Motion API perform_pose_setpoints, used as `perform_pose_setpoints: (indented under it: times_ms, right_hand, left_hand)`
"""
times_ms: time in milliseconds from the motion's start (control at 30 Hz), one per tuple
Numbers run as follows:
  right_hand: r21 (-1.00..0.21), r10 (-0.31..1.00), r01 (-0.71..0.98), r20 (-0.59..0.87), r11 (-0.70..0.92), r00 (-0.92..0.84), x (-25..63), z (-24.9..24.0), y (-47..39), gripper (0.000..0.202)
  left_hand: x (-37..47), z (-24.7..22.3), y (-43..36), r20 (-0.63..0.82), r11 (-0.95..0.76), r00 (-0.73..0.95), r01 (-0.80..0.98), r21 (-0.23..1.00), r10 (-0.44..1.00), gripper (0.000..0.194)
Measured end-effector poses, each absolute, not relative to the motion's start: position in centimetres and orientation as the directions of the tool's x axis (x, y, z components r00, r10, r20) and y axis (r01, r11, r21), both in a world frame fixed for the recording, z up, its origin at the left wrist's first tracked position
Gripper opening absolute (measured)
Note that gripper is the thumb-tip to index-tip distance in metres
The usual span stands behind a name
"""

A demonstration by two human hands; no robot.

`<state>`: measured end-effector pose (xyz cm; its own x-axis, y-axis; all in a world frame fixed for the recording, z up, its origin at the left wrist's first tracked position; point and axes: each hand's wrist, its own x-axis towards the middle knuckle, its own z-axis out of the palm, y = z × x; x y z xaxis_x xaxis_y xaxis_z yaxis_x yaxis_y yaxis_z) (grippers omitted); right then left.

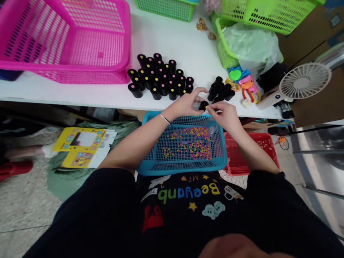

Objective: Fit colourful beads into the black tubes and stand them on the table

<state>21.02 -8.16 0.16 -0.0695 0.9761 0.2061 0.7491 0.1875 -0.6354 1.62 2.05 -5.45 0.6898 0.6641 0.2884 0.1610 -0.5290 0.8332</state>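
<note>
Near the front edge of the white table, my left hand (188, 104) is curled around a black cylinder (203, 105). My right hand (224, 114) pinches a small yellow piece (206, 107) at that cylinder. Left of my hands stand several black cylinders (156, 93) with pink or yellow dots on top. A smaller group of black cylinders (219, 87) without visible dots lies beyond my right hand. Below my hands, a blue basket (223, 157) holds many small pink and yellow pieces (200, 148).
A pink basket (118, 68) occupies the table's left side. Green baskets (227, 53) stand at the back right, one with a plastic bag (251, 44). A small fan (301, 82) and colourful straps (248, 86) are at right. A red basket (236, 161) sits lower right.
</note>
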Motion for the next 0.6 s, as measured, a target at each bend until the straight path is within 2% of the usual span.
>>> perform_pose_setpoints:
  times_ms: [133,200,400,600]
  right_hand:
    - [-0.543,0.988,0.830,0.138,0.129,-0.064,20.6,1.6,-6.6,0.019]
    - [-0.557,0.996,0.826,0.068,0.088,-0.060,20.4,2.0,-6.3,0.019]
    - [-0.784,0.994,0.612,-0.068,-0.104,0.082,19.5,1.8,-6.8,0.018]
    - [-0.912,0.957,0.329,-0.169,-0.243,0.238,18.0,-0.8,-7.5,0.015]
  left_hand:
    - [1.7,-5.7,2.2,0.292,-0.519,0.697,0.135,0.844,0.655,0.083]
    - [1.6,-5.7,2.3,0.292,-0.515,0.698,0.128,0.848,0.654,0.084]
    - [1.3,-5.6,2.2,0.291,-0.512,0.707,0.117,0.851,0.645,0.084]
    - [1.2,-5.8,2.1,0.307,-0.523,0.711,0.100,0.846,0.632,0.080]
